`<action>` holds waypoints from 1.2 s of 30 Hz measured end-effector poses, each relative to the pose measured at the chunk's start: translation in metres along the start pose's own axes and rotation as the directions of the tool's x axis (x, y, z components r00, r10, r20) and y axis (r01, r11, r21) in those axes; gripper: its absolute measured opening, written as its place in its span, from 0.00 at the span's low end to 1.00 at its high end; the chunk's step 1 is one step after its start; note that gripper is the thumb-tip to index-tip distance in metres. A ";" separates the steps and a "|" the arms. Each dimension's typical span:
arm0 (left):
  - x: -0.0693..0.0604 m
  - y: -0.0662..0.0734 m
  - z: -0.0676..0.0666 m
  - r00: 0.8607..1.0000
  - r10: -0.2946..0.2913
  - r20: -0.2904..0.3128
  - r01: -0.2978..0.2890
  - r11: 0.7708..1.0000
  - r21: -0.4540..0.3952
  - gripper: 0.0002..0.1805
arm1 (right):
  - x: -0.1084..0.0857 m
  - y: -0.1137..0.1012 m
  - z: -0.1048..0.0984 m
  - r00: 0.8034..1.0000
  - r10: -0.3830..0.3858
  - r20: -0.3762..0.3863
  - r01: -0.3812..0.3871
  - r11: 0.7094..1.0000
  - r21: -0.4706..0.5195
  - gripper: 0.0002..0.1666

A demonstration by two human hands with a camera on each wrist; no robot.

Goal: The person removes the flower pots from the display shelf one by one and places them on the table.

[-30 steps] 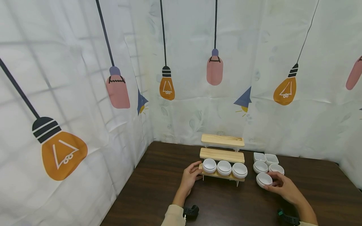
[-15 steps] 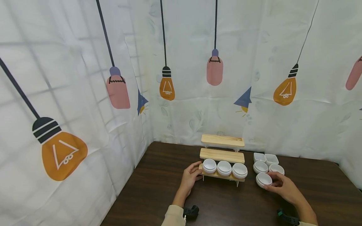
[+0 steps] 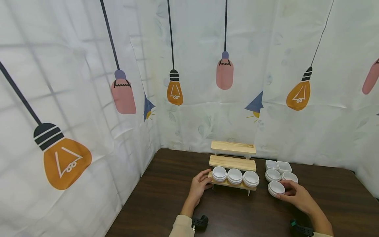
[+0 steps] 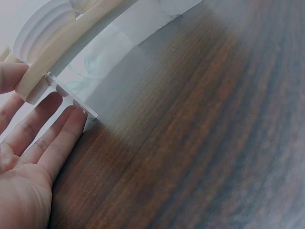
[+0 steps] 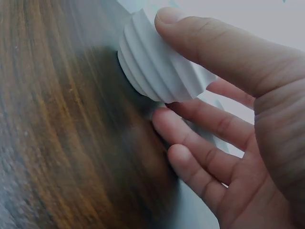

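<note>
A three-tier wooden stand (image 3: 232,162) holds three round white ribbed bowls (image 3: 235,176) in a row on its lowest tier. The left hand (image 3: 197,188) grips the left end of that tier, thumb on top; in the left wrist view the other fingers of the hand (image 4: 35,148) reach beneath the wooden edge (image 4: 62,45). To the right of the stand, the right hand (image 3: 299,197) pinches a round white bowl (image 3: 276,188) by its side. The right wrist view shows the thumb of that hand (image 5: 228,109) against the ribbed bowl (image 5: 155,59), which appears to rest on the table.
Behind the pinched bowl are two more round bowls (image 3: 272,175) and two square white dishes (image 3: 271,165). The dark wooden table (image 3: 165,171) meets a patterned white curtain (image 3: 192,125) at the back and left. The stand's two upper tiers are bare.
</note>
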State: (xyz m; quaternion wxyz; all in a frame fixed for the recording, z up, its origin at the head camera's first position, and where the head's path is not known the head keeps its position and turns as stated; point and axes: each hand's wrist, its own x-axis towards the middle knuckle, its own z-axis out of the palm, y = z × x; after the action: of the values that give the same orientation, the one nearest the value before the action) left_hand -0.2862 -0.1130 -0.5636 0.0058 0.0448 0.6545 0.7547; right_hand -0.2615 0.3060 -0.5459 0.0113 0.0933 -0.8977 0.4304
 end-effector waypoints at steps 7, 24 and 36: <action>-0.001 0.000 0.000 1.000 0.000 0.000 0.000 1.000 0.001 0.24 | -0.002 -0.008 -0.006 1.000 -0.002 -0.012 0.001 0.999 -0.049 0.32; 0.000 -0.001 0.000 1.000 0.001 0.007 -0.001 1.000 -0.001 0.23 | 0.002 -0.044 -0.010 0.976 -0.068 -0.209 0.044 0.992 -0.119 0.26; 0.001 -0.001 -0.001 1.000 0.002 0.007 -0.002 1.000 -0.001 0.23 | 0.010 -0.078 0.006 0.940 -0.189 -0.283 0.185 0.982 -0.043 0.19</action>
State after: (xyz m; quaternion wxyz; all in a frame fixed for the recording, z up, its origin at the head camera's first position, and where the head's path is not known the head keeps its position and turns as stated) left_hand -0.2869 -0.1135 -0.5643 0.0075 0.0482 0.6542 0.7547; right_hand -0.2569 0.2518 -0.4887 0.1826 0.1148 -0.8770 0.4293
